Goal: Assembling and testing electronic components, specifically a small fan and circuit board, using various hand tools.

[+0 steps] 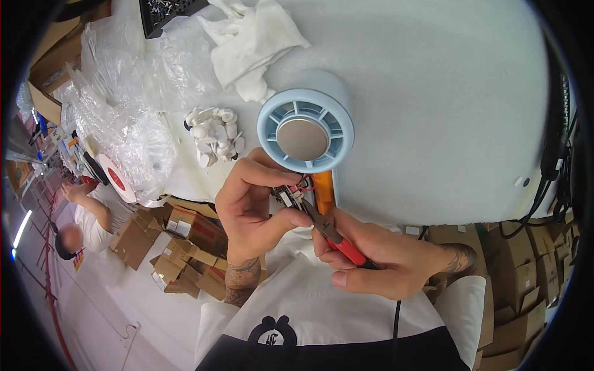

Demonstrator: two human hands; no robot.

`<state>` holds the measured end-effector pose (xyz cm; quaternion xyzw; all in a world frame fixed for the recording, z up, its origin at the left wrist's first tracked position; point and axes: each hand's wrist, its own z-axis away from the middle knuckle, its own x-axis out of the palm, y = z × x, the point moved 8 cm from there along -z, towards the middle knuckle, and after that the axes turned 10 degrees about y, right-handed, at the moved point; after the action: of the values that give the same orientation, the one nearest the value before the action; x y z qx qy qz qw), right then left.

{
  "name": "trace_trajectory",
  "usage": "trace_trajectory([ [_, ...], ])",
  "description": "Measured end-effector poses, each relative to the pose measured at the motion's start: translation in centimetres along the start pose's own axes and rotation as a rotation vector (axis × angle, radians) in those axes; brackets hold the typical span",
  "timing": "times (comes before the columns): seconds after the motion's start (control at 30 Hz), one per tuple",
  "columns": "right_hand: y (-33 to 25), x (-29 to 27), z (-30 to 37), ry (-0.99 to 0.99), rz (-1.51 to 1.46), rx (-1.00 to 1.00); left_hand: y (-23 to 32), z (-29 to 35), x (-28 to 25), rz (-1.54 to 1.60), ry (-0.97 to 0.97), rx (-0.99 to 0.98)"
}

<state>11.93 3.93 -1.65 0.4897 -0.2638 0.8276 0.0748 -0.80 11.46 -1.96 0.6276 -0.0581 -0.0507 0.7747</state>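
A light blue round fan head [302, 139] with a silver disc in its centre stands on the table edge, and an orange-wrapped part [323, 190] shows in its opened handle below. My left hand [247, 204] is closed, pinching a small circuit board [286, 195] with thin wires beside that handle. Red-handled pliers [348, 248] are in my right hand [387, 256], fingers wrapped round the grips. The jaws of the pliers reach to the board's edge near my left thumb; exactly what they touch is hidden.
A pile of small white parts [215, 136] lies left of the fan, with clear plastic bags [124, 117] beyond. A white cloth [253, 49] and a black tray of screws [164, 13] lie farther back. Black cables [550, 161] run along the right edge. Cardboard boxes [192, 253] and another person [96, 213] are at left.
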Motion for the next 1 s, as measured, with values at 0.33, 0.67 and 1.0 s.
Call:
trace_trajectory([
  [0.33, 0.22, -0.04, -0.26, -0.023, -0.013, -0.017, 0.09, 0.05, -0.06, -0.008, 0.027, -0.004],
  [0.67, 0.04, -0.17, -0.13, -0.018, 0.034, -0.012, 0.38, 0.22, 0.03, -0.061, 0.035, 0.038],
  [1.0, -0.12, -0.62, -0.01, 0.020, 0.078, -0.065, 0.54, 0.54, 0.19, -0.106, 0.045, 0.125],
])
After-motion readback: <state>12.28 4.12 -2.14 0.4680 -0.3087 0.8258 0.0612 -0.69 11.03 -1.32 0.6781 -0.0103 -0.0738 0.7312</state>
